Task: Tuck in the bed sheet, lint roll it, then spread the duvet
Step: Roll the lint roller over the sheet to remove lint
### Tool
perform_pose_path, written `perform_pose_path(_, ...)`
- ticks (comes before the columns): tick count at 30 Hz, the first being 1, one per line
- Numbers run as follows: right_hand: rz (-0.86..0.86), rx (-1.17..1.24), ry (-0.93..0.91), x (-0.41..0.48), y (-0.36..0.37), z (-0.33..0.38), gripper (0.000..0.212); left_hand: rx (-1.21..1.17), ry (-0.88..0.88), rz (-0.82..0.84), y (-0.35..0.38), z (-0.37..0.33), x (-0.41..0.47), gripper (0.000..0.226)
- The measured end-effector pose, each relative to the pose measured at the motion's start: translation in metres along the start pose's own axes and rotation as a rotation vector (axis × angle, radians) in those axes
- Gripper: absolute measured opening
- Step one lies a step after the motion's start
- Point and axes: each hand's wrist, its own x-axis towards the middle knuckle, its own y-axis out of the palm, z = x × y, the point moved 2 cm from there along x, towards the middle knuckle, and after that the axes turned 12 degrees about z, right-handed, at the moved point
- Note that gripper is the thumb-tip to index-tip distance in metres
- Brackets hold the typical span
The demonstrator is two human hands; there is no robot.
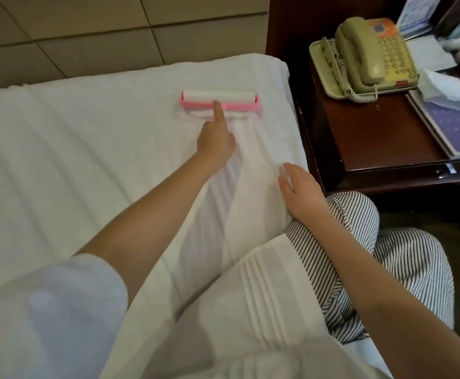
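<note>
**Left grip** [215, 138]: centre of frame, on an arm stretched in from the lower left. The index finger lies straight on the pink frame of the lint roller [220, 101]. The other fingers are curled under and hold the roller. Its handle is hidden beneath the hand.

**Lint roller:** a white roll in a pink frame, upper centre, resting on the bed sheet [86, 138]. It lies near the bed's upper right corner, with a strip of bare sheet between it and each edge.

**Right grip** [300, 187]: right of centre, palm down on the sheet just inside the bed's right edge. The fingers are relaxed and slightly spread, holding nothing.

**Bed sheet:** white, filling the left and centre. Long creases run from the roller toward the lower frame. A wide open area lies left of the roller and is cut off at the left frame edge.

**Headboard** [86, 36]: padded tan panels, upper left, meeting the bed's far edge.

**Bedside cabinet** [374, 143]: dark wood, right of frame, just beside the bed with a narrow dark gap between them. It carries:
- a beige telephone [371, 50]
- a crumpled tissue [442, 88]
- a blue booklet [456, 124], cut off at the right frame edge

Other items at the upper right are too blurred to make out.

**Striped trousers** [401, 255]: lower right, at the bed's edge.

**White pleated fabric** [264, 283]: lower centre. It cannot be told whether this is clothing or bedding.

**White sleeve** [59, 310]: lower left, blurred.
</note>
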Motion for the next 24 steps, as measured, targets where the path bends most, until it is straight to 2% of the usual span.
perform_pose_path(4, -0.046, 0.102, 0.044, 0.002, -0.002, -0.003, 0.046, 0.071, -0.032, 0.023, 0.021, 0.01, -0.059, 0.072)
perform_pose_path(8, -0.013, 0.076, 0.035, 0.006, 0.001, 0.002, 0.039, 0.25, -0.029, 0.141, 0.05, 0.034, -0.155, 0.075)
perform_pose_path(11, 0.012, 0.039, 0.039, 0.004, 0.002, 0.004, 0.035, 0.217, -0.005, 0.106, 0.038, 0.03, -0.13, 0.074)
perform_pose_path(15, -0.021, 0.06, 0.012, -0.002, 0.0, 0.002, 0.03, 0.051, 0.012, 0.001, 0.017, 0.013, -0.04, 0.069)
perform_pose_path(18, -0.03, 0.078, 0.03, -0.003, 0.0, 0.0, 0.041, -0.002, -0.01, -0.006, 0.009, -0.006, -0.005, 0.067)
perform_pose_path(21, -0.027, 0.076, 0.038, 0.002, 0.001, 0.001, 0.045, 0.014, -0.013, 0.017, 0.011, -0.005, -0.03, 0.066)
perform_pose_path(24, -0.026, 0.07, 0.057, 0.006, 0.0, 0.004, 0.038, 0.123, -0.015, 0.108, 0.034, 0.02, -0.112, 0.069)
